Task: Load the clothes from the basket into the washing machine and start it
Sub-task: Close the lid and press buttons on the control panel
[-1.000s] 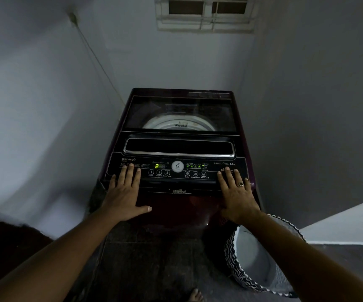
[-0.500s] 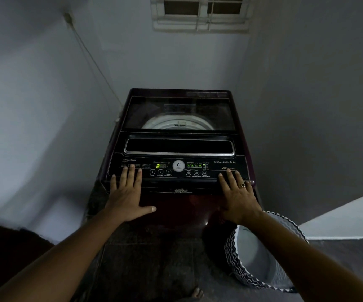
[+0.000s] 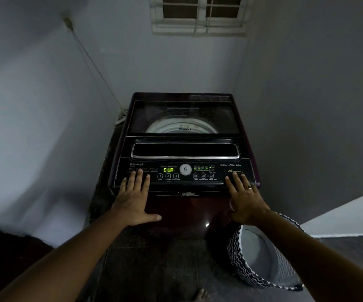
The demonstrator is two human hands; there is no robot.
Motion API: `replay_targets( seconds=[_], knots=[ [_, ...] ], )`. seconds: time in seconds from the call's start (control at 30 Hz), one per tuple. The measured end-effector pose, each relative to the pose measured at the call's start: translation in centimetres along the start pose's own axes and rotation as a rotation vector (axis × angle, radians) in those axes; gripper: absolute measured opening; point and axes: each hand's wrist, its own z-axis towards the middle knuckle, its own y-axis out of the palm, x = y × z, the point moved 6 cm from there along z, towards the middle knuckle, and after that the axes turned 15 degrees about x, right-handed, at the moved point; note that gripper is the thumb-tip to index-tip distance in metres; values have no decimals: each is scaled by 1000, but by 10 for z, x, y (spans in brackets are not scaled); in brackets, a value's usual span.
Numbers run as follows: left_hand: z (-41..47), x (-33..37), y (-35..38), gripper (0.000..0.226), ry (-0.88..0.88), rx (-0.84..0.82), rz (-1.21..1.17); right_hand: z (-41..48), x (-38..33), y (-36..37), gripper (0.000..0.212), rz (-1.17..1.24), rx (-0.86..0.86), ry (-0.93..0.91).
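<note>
Nearest, bare toes on the dark floor. Beside them, a zigzag-patterned basket just right of the washing machine, pale inside showing. Left hand and right hand laid flat on the control panel, fingers straight, spread, holding nothing. Green "CUP" lit on the display. Glass lid down. Window high behind.

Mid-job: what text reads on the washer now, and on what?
"CUP": green display
"Whirlpool": lid window
"WhiteMagic", "6.5 kg": control panel
"6": round badge
"1 Power", "2 Program", "3 Start/Pause": buttons
Program lists, front badge: too small to read.
</note>
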Motion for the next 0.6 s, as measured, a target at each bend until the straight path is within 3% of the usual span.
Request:
replay_targets(
  seconds=[0.6],
  knots=[
    [0,-4,8,149,37,-47,-26,3,2,6,129,58,1,28]
  ],
)
